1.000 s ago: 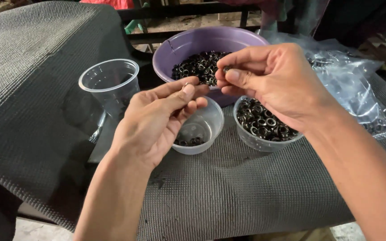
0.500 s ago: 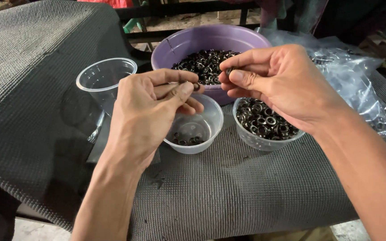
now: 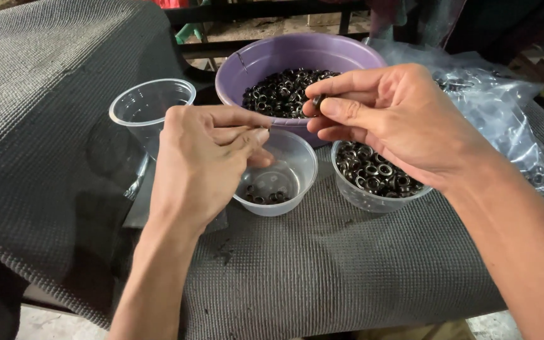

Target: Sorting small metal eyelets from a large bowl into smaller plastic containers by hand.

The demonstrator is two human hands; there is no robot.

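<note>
Small dark metal ring (image 3: 318,101) sits pinched between right hand (image 3: 404,119) thumb and forefinger, above purple bowl (image 3: 266,56). Likely light, hard, slippery; best pinched by its rim. Left hand (image 3: 206,157) grip pressed together over small cup (image 3: 297,179); contents unclear.

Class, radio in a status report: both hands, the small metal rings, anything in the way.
Right hand pinching one ring over purple bowl. Left hand above small clear cup, fingers closed, contents unseen. Nothing between them.
</note>
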